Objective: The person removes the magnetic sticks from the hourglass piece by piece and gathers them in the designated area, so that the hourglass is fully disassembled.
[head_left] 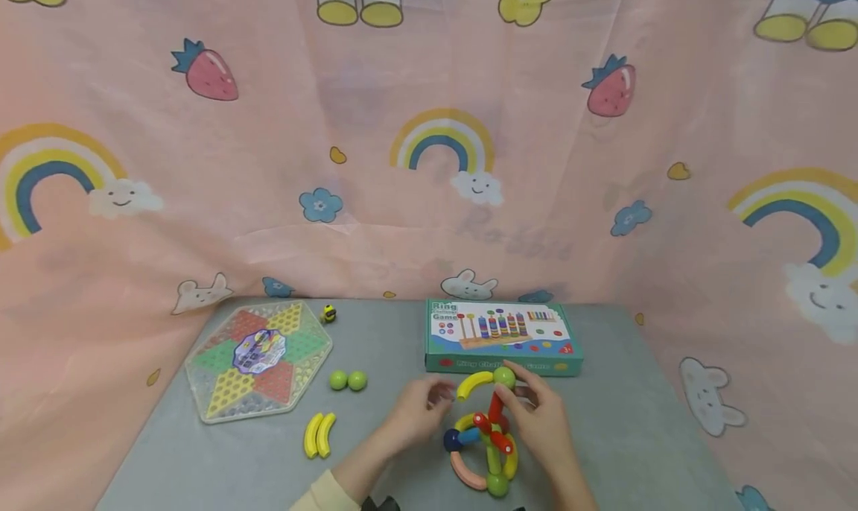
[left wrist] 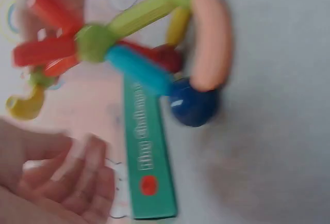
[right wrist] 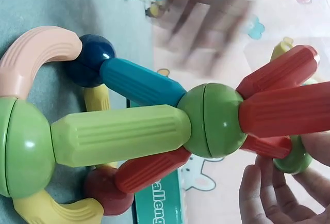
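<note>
My right hand (head_left: 541,421) pinches a green ball (head_left: 504,378) at the top of a magnetic stick-and-ball structure (right wrist: 118,136). A curved yellow stick (head_left: 474,384) juts left from that ball. Red sticks (right wrist: 286,109), a blue stick (right wrist: 142,81) and a light-green stick (right wrist: 121,135) meet at a central green ball (right wrist: 215,121). Lower down are a dark-blue ball (head_left: 453,440), a curved pink stick (head_left: 468,472) and a dark-red ball (right wrist: 109,190). My left hand (head_left: 418,410) is beside the curved yellow stick, fingers loosely bent and holding nothing; it is blurred in the right wrist view.
Two green balls (head_left: 357,380) and two curved yellow sticks (head_left: 325,435) lie left of the hands. A hexagonal star-patterned game board (head_left: 295,399) lies farther left, near a small bee-like toy (head_left: 329,313). Behind the structure lies a green Ring game box (head_left: 503,363), before a pink patterned cloth (head_left: 536,258).
</note>
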`<action>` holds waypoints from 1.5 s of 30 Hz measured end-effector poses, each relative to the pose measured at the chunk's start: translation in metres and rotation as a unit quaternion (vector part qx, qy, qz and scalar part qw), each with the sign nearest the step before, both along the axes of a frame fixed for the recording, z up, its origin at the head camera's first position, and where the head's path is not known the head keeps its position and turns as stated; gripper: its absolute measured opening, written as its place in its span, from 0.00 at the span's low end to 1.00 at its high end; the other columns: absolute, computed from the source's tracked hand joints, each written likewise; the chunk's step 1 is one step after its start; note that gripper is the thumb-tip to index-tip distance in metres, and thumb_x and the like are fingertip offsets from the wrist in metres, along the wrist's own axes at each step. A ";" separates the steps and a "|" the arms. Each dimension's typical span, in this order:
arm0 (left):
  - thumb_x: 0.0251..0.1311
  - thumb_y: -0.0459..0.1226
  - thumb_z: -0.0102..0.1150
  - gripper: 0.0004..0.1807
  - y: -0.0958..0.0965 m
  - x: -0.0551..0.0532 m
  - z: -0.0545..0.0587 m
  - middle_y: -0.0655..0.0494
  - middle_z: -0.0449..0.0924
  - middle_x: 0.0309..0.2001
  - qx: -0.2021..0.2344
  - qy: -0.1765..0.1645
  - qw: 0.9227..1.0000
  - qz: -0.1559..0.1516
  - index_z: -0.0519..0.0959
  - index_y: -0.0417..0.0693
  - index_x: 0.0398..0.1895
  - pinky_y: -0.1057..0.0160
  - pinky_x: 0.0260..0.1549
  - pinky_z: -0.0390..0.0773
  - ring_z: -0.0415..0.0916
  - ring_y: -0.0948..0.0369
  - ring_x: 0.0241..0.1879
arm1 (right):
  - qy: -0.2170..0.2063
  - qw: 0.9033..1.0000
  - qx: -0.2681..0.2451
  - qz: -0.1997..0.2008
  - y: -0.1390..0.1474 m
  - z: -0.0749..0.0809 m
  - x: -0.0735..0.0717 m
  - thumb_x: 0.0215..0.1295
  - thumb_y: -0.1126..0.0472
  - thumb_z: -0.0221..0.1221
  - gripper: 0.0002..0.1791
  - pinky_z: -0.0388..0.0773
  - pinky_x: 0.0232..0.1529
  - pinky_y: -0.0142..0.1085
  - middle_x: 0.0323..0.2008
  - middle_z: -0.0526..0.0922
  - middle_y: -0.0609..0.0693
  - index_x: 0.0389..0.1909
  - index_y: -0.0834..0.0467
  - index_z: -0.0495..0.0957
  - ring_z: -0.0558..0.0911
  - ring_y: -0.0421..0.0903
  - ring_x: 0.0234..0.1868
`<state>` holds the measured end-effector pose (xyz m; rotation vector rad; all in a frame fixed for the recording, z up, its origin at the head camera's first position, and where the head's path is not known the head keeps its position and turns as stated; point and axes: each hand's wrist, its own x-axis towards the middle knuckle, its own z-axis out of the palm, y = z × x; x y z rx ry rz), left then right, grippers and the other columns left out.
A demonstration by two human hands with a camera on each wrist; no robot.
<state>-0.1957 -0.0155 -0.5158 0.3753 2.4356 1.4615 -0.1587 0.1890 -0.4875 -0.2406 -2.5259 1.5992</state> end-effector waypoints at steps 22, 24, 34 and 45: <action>0.61 0.40 0.68 0.17 0.004 -0.014 0.033 0.50 0.87 0.32 0.124 -0.082 0.987 -0.054 0.85 0.49 0.53 0.59 0.31 0.85 0.81 0.60 0.26 | 0.006 1.000 0.001 -0.004 0.003 -0.005 -0.001 0.68 0.56 0.65 0.25 0.84 0.48 0.32 0.57 0.80 0.55 0.64 0.54 0.77 0.82 0.50 0.50; 0.63 0.39 0.66 0.18 0.001 -0.014 0.030 0.49 0.86 0.36 0.131 -0.083 0.987 -0.046 0.84 0.53 0.56 0.56 0.34 0.86 0.82 0.59 0.28 | 0.005 1.000 0.001 -0.004 0.003 -0.005 -0.001 0.68 0.57 0.66 0.24 0.83 0.49 0.32 0.57 0.80 0.54 0.64 0.53 0.77 0.82 0.51 0.50; 0.65 0.36 0.61 0.15 -0.022 -0.011 0.017 0.50 0.81 0.56 0.126 -0.097 0.987 -0.016 0.85 0.55 0.54 0.58 0.36 0.86 0.81 0.59 0.34 | -0.004 1.000 0.008 -0.005 0.001 -0.004 0.000 0.68 0.58 0.65 0.24 0.84 0.50 0.34 0.57 0.80 0.54 0.65 0.52 0.77 0.81 0.51 0.51; 0.68 0.47 0.62 0.24 -0.048 -0.002 0.001 0.46 0.81 0.56 0.145 -0.151 0.978 -0.005 0.79 0.47 0.63 0.54 0.42 0.84 0.83 0.58 0.37 | -0.010 1.000 0.003 -0.002 0.001 -0.001 0.002 0.69 0.57 0.64 0.25 0.83 0.51 0.35 0.59 0.79 0.55 0.66 0.52 0.75 0.81 0.51 0.52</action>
